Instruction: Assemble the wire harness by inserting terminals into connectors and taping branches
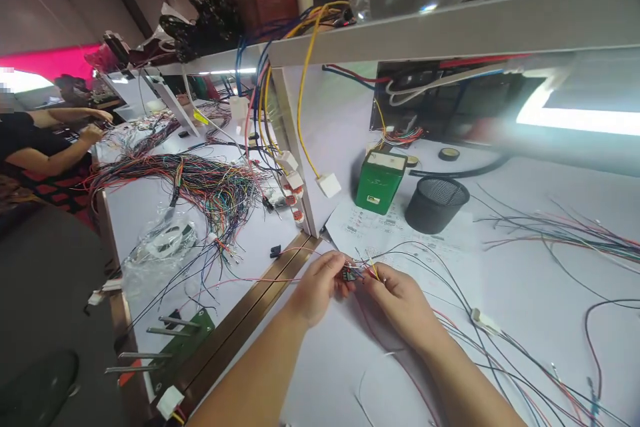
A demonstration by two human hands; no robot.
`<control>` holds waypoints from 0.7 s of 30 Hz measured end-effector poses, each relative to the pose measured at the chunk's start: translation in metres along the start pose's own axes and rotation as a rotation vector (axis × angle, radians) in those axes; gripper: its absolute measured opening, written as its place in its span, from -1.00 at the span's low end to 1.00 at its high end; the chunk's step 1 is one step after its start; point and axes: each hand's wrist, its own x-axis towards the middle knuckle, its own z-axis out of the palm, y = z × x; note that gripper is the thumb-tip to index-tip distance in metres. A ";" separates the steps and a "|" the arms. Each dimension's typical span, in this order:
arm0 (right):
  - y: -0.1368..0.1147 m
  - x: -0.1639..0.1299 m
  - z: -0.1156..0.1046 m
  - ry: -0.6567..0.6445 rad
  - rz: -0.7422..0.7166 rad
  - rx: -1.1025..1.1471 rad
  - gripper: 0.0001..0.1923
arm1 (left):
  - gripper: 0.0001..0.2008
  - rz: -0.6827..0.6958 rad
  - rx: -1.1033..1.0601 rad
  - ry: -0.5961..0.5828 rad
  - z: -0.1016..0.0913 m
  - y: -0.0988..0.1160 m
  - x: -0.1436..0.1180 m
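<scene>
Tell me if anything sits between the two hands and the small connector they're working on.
Nothing visible does. The left hand and right hand both pinch the small connector directly; thin loose wires trail from it across the white table.

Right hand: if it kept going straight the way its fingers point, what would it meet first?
Most likely the small connector pinched between both hands, then the left hand; the right hand points left toward them, though depth is hard to judge.

Nothing legible tbh. Green box has a small yellowish label low on its front, too blurry to read. Paper sheet just beside the box has printed rows, also unreadable.
</scene>
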 end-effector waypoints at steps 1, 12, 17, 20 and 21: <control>0.000 0.000 0.000 -0.007 -0.002 -0.010 -0.74 | -0.68 -0.003 -0.016 0.004 0.000 0.000 0.000; 0.007 0.000 0.000 0.077 0.006 0.023 -0.72 | -0.60 0.017 0.004 0.043 0.002 0.002 0.001; 0.001 -0.001 -0.002 0.076 -0.033 0.037 -0.66 | -0.65 0.018 0.064 0.046 0.002 0.001 0.001; 0.001 0.000 -0.001 0.091 0.001 0.016 -0.68 | -0.67 0.008 0.081 0.032 0.001 0.001 0.000; 0.002 0.001 -0.001 0.083 0.006 0.013 -0.69 | -0.67 0.006 0.084 0.027 0.001 0.001 0.000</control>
